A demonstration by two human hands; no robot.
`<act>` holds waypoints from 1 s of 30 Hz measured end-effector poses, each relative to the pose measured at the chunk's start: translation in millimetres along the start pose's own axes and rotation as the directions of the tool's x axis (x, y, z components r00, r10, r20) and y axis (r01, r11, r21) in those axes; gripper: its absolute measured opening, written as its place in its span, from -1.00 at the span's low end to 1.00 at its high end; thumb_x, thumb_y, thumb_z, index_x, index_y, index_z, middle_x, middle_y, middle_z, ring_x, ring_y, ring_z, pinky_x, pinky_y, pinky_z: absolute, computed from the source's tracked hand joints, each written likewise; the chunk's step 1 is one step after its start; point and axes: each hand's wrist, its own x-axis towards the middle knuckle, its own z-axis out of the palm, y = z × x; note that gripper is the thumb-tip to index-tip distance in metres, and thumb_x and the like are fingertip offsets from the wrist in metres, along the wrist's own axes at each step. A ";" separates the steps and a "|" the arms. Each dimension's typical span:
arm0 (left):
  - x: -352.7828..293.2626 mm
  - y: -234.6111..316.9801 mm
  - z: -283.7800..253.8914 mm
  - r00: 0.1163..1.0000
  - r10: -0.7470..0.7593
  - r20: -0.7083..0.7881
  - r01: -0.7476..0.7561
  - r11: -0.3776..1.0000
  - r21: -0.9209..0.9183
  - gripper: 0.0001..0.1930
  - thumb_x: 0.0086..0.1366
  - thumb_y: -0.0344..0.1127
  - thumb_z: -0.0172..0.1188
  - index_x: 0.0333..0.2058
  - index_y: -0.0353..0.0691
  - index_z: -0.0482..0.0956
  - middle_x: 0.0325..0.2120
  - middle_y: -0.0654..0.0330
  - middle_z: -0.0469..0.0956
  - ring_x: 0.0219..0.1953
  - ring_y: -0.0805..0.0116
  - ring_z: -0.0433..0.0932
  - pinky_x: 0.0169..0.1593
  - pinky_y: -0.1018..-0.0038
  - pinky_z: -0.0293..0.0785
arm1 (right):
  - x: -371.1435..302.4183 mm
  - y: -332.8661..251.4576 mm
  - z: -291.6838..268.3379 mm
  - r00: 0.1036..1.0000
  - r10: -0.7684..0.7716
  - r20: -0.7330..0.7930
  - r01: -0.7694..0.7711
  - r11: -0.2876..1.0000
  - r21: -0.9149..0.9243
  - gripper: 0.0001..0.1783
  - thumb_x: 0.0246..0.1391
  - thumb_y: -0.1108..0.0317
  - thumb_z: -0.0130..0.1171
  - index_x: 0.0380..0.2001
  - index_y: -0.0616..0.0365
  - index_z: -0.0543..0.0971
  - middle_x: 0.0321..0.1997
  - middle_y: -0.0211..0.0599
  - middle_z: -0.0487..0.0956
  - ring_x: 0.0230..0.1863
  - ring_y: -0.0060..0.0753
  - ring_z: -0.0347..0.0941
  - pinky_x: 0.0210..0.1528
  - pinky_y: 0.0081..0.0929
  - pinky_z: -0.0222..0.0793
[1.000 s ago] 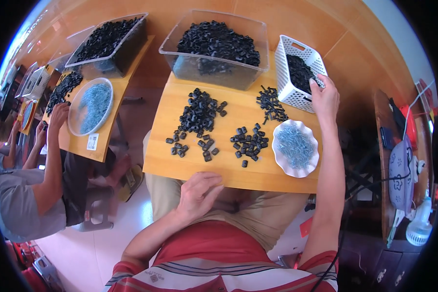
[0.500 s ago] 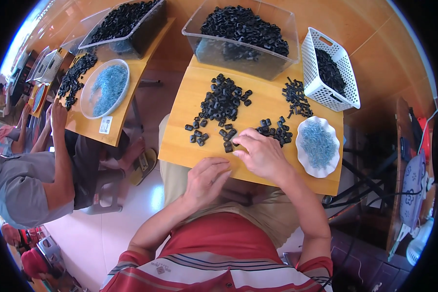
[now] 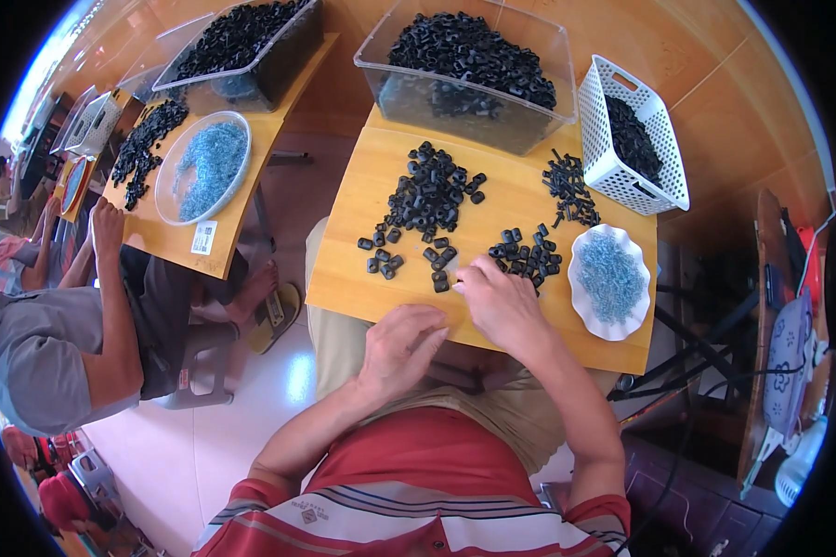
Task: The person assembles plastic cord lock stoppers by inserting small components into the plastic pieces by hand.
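Observation:
My right hand (image 3: 500, 304) is over the front of the wooden table (image 3: 344, 269), thumb and fingers drawn together in a pinch; whatever is between them is hidden. It is beside a small group of black plastic parts (image 3: 440, 262) and partly covers another cluster of black parts (image 3: 528, 252). At the table's front edge, my left hand (image 3: 399, 348) is loosely curled, its fingers pressed together; its palm is out of sight. Farther off lies a larger pile of black parts (image 3: 427, 190). On the right stands a white scalloped dish (image 3: 581, 302) holding small bluish, shiny pieces (image 3: 608, 277).
A clear plastic bin (image 3: 474, 135) of black parts stands at the back. Beside it are a white perforated basket (image 3: 636, 190) and scattered slim black pieces (image 3: 569, 188). On the left, a person (image 3: 60, 343) sits at another table (image 3: 209, 255) with a round tub (image 3: 241, 176).
My right hand has shifted slightly right, and its fingers have come from apart to together. My left hand has barely moved. The neighbour's hand has shifted a little.

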 end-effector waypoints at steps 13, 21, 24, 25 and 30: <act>-4.5 15.0 20.6 0.958 -0.286 0.012 0.277 0.918 -0.284 -0.75 0.18 -0.59 0.36 -0.14 -0.33 0.64 -0.30 0.15 0.63 -0.34 0.48 0.61 -0.25 0.56 0.55 | -51.4 -12.8 16.9 0.963 0.267 0.048 -0.082 0.117 0.990 -0.80 0.27 0.33 0.23 -0.26 0.29 0.64 -0.39 -0.45 0.61 -0.50 -0.75 0.45 -0.49 -0.72 0.36; -4.5 15.2 25.6 0.935 -0.346 0.084 0.338 0.791 -0.510 -0.81 0.19 -0.67 0.33 -0.22 -0.35 0.63 -0.30 0.16 0.61 -0.34 0.46 0.60 -0.23 0.58 0.53 | -78.8 21.0 2.2 0.923 0.355 -0.151 -0.025 0.446 0.895 -0.84 0.16 0.39 0.31 -0.27 0.27 0.63 -0.39 -0.41 0.63 -0.46 -0.71 0.46 -0.45 -0.62 0.38; -5.7 15.2 26.0 0.935 -0.337 0.109 0.340 0.773 -0.535 -0.82 0.18 -0.68 0.32 -0.24 -0.35 0.63 -0.27 0.16 0.59 -0.32 0.44 0.59 -0.23 0.59 0.53 | -87.9 56.0 -22.1 0.843 0.416 -0.339 -0.115 0.757 0.643 -0.82 0.08 0.43 0.33 -0.24 0.22 0.62 -0.33 -0.31 0.63 -0.46 -0.54 0.51 -0.40 -0.51 0.42; -5.2 16.1 27.0 0.936 -0.334 0.111 0.339 0.773 -0.535 -0.82 0.18 -0.68 0.32 -0.24 -0.35 0.63 -0.27 0.16 0.59 -0.32 0.44 0.59 -0.23 0.59 0.53 | -89.7 66.0 -29.7 0.825 0.444 -0.349 -0.220 0.822 0.525 -0.81 0.06 0.44 0.32 -0.22 0.20 0.61 -0.28 -0.26 0.63 -0.41 -0.36 0.55 -0.33 -0.41 0.45; -4.7 20.2 33.0 0.948 -0.297 0.116 0.315 0.818 -0.481 -0.86 0.19 -0.61 0.34 -0.28 -0.30 0.67 -0.28 0.25 0.60 -0.32 0.60 0.55 -0.30 0.66 0.47 | -92.1 101.5 -42.5 0.844 0.340 -0.416 -0.306 0.941 0.148 -0.78 0.04 0.43 0.25 -0.19 0.15 0.60 -0.13 -0.14 0.62 -0.19 0.07 0.56 -0.14 -0.13 0.46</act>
